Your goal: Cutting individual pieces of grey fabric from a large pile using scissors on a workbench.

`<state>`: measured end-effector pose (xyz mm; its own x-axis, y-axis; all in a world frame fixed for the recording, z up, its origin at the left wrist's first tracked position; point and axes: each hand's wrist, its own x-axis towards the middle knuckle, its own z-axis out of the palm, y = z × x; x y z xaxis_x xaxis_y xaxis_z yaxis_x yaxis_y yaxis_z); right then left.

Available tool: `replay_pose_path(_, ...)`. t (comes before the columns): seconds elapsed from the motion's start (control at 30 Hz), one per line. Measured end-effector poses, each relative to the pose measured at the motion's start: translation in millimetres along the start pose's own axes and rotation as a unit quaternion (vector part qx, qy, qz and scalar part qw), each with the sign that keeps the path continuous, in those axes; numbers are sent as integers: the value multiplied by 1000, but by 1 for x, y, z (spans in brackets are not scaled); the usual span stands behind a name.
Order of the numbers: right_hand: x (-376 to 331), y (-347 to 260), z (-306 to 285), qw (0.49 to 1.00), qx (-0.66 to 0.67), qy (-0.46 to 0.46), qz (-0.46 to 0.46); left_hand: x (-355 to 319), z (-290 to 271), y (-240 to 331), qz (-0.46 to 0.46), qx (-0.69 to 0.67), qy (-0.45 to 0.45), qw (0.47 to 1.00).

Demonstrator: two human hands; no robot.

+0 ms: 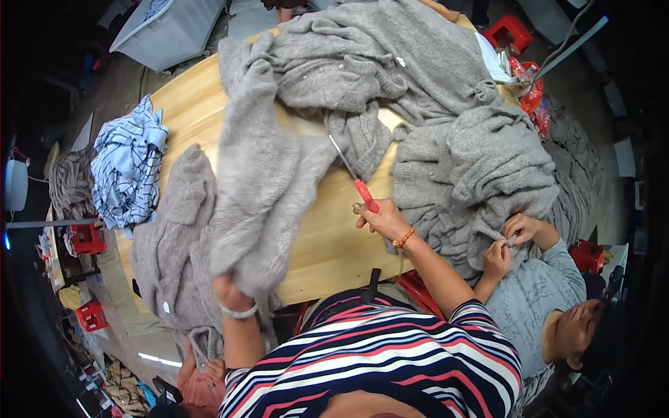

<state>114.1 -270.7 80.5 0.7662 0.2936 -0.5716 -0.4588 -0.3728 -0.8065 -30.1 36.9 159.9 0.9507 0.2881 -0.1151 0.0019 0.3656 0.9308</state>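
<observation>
At the lower left of the table, my left hand (235, 295) grips the lower end of a grey knit garment (256, 174); its fingers are partly hidden in the cloth. The garment stretches up from that hand, blurred by motion, toward the larger heap. My right hand (385, 220) is closed round a red-handled tool (365, 195) with a long, thin metal blade. Its tip points up and left, near the garment's edge; whether they touch I cannot tell. Below my right hand lies bare tabletop (334, 251).
Grey knits (348, 56) cover the far side, with another pile (474, 160) at right and one (178, 244) at left. A co-worker's hands (512, 240) hold cloth at right. Blue striped fabric (129, 160) lies left. Red stools (90, 315) and a white bin (167, 35) stand around.
</observation>
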Motion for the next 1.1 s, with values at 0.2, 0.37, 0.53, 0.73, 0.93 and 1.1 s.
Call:
replay_pose_path(0.2,-4,10,5,995,-99,-19,-10,-63,-90,-168,-158,470,92,864)
replay_pose_path(0.37,-10,30,-10,990,-141,0,15,9,38,-126,149,652,-66,741)
replay_pose_path(0.53,-27,36,-9,979,-202,26,-32,123,42,-179,152,731,-30,664)
replay_pose_path(0.73,-43,47,-23,986,-166,27,2,194,-26,-162,25,647,-19,762)
replay_pose_path(0.93,-37,53,-26,982,-188,35,4,161,-103,-64,-23,-247,149,957)
replay_pose_path(1.1,-21,53,-15,976,-216,-8,-31,104,-263,-91,14,121,405,906)
